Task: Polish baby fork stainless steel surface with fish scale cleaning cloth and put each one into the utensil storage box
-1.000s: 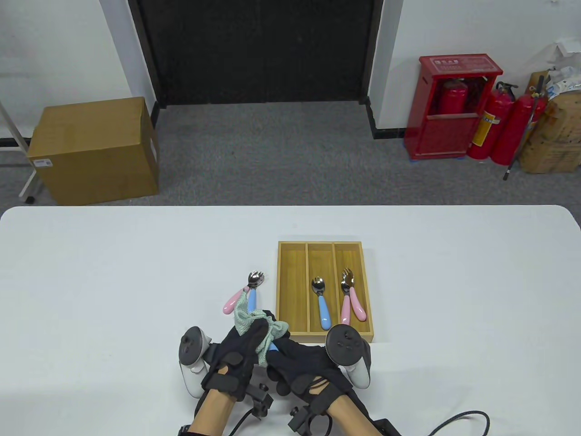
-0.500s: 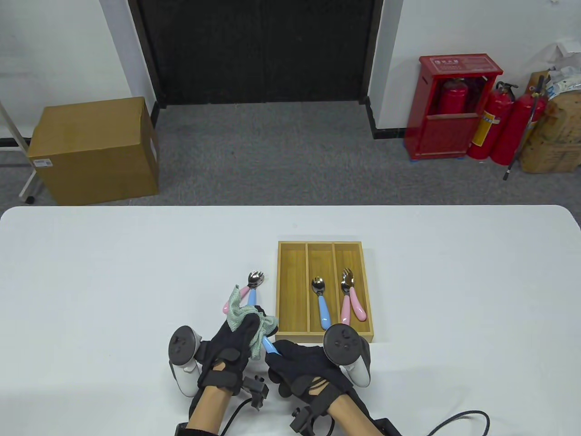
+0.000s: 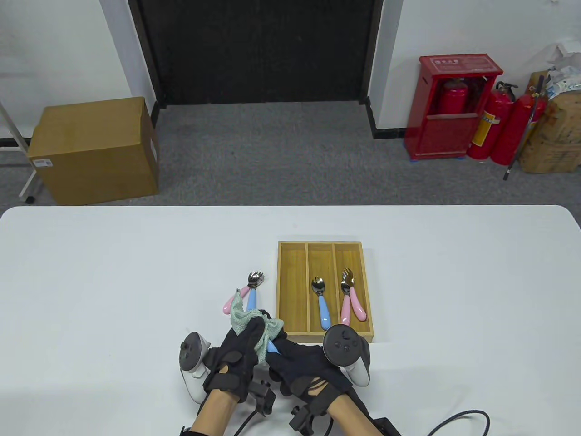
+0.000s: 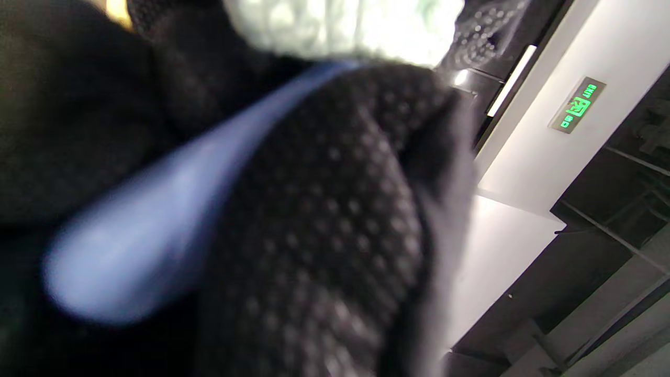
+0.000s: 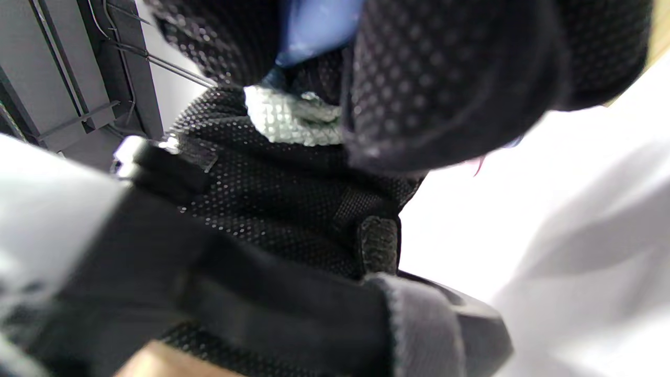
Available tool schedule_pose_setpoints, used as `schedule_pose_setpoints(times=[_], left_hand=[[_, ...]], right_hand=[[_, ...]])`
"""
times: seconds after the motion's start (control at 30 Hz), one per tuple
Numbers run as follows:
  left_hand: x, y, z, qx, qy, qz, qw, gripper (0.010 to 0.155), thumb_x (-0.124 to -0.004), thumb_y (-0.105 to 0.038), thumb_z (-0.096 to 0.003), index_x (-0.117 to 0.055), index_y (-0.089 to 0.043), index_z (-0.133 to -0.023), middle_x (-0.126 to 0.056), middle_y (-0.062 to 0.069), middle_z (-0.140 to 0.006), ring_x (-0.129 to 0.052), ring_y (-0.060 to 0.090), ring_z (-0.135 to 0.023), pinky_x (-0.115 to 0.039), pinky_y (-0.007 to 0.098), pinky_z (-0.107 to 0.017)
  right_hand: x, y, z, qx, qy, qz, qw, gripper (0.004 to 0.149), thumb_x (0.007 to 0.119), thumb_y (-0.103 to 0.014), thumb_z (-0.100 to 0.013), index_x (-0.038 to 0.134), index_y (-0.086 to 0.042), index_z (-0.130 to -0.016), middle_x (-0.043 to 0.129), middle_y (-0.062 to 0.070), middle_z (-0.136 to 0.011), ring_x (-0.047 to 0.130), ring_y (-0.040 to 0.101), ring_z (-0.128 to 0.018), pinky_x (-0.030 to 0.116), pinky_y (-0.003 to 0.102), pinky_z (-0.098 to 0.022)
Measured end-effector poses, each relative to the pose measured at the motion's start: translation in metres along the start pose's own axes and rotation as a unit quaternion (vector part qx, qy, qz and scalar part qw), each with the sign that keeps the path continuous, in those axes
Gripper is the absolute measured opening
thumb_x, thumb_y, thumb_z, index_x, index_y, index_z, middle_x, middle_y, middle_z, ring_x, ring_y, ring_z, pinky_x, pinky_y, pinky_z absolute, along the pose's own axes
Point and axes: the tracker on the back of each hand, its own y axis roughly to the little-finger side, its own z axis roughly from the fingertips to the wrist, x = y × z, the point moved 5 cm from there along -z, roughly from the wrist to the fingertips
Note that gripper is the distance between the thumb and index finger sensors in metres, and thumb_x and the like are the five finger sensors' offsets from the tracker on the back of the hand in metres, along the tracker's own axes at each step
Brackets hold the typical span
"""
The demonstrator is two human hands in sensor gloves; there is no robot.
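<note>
Six baby forks (image 3: 322, 303), one cleaning cloth (image 3: 247, 320), one storage box (image 3: 283, 290), two hands (image 3: 272, 359)

Two forks (image 3: 248, 293) on table (image 3: 91, 281) just left of box (image 3: 281, 290); three inside.

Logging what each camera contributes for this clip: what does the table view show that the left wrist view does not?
Only the table view: the wooden three-compartment storage box holding three baby forks, two more forks on the white table, and both hands' positions.
Only the left wrist view: a green wall sign and dark shelving.
Both: the blue-handled baby fork, the pale green cleaning cloth and black gloved fingers.
</note>
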Motion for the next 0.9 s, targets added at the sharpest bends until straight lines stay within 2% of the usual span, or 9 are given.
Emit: schedule_pose_setpoints(times=[0.13, 0.63, 0.67, 0.77, 0.9], left_hand=[[0.000, -0.001, -0.002, 0.003, 0.011, -0.021, 1.000, 0.049, -0.075, -0.052, -0.0540, -0.072, -0.027, -0.096, -0.098, -0.006, -0.081, -0.104, 0.017, -0.074, -0.076, 0.049, -0.063], [0.032, -0.023, -0.006, -0.030, -0.062, -0.153, 0.986, 0.042, -0.076, -0.049, -0.0516, -0.080, -0.031, -0.089, -0.102, -0.002, -0.076, -0.106, 0.020, -0.068, -0.077, 0.050, -0.062], [0.033, -0.026, -0.006, -0.033, -0.066, -0.167, 0.983, 0.042, -0.076, -0.048, -0.0514, -0.081, -0.029, -0.089, -0.102, -0.001, -0.075, -0.105, 0.022, -0.067, -0.076, 0.051, -0.061], [0.036, -0.037, -0.004, -0.054, -0.091, -0.263, 0.959, 0.042, -0.077, -0.047, -0.0497, -0.083, -0.028, -0.087, -0.104, 0.000, -0.071, -0.107, 0.022, -0.063, -0.078, 0.052, -0.059], [0.034, -0.045, -0.002, -0.071, -0.090, -0.333, 0.936, 0.042, -0.080, -0.045, -0.0481, -0.085, -0.026, -0.085, -0.106, 0.003, -0.066, -0.109, 0.023, -0.057, -0.078, 0.053, -0.057]], right_hand=[[-0.001, 0.002, 0.001, 0.006, -0.004, 0.007, 1.000, 0.047, 0.077, -0.039, -0.044, 0.083, -0.004, -0.074, 0.095, 0.024, -0.046, 0.096, 0.022, -0.010, 0.082, 0.055, -0.031], [0.001, 0.004, -0.001, 0.017, -0.008, 0.035, 0.999, 0.048, 0.079, -0.039, -0.043, 0.082, -0.003, -0.075, 0.095, 0.023, -0.045, 0.096, 0.021, -0.010, 0.082, 0.055, -0.031], [0.001, 0.005, -0.001, 0.020, -0.009, 0.038, 0.999, 0.048, 0.079, -0.038, -0.043, 0.082, -0.002, -0.075, 0.095, 0.024, -0.045, 0.096, 0.022, -0.010, 0.082, 0.056, -0.031], [-0.006, 0.006, 0.000, 0.028, -0.007, 0.068, 0.997, 0.048, 0.081, -0.038, -0.042, 0.084, -0.002, -0.074, 0.096, 0.025, -0.045, 0.096, 0.023, -0.010, 0.081, 0.056, -0.031], [-0.020, 0.005, 0.002, 0.026, 0.002, 0.112, 0.993, 0.047, 0.082, -0.037, -0.041, 0.085, -0.004, -0.074, 0.096, 0.024, -0.045, 0.096, 0.023, -0.010, 0.082, 0.056, -0.031]])
